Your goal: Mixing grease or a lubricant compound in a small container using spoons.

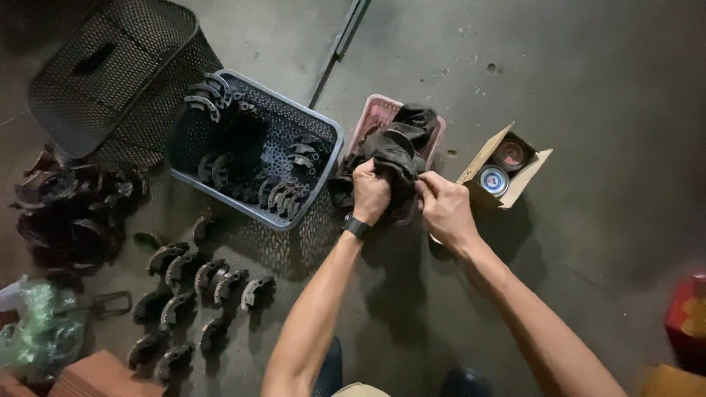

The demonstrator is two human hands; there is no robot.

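My left hand (370,192) and my right hand (444,208) both grip a crumpled black cloth (397,151) held up over a pink plastic basket (376,112). The left wrist wears a dark watch. The cloth hangs down from the fingers and covers most of the pink basket. Whatever is wrapped inside the cloth is hidden.
A grey mesh basket (324,169) of curved dark metal parts sits left of the cloth. More such parts (198,294) lie on the concrete floor. An open cardboard box (482,160) with round tins stands on the right. A black mesh basket (110,73) is at the top left.
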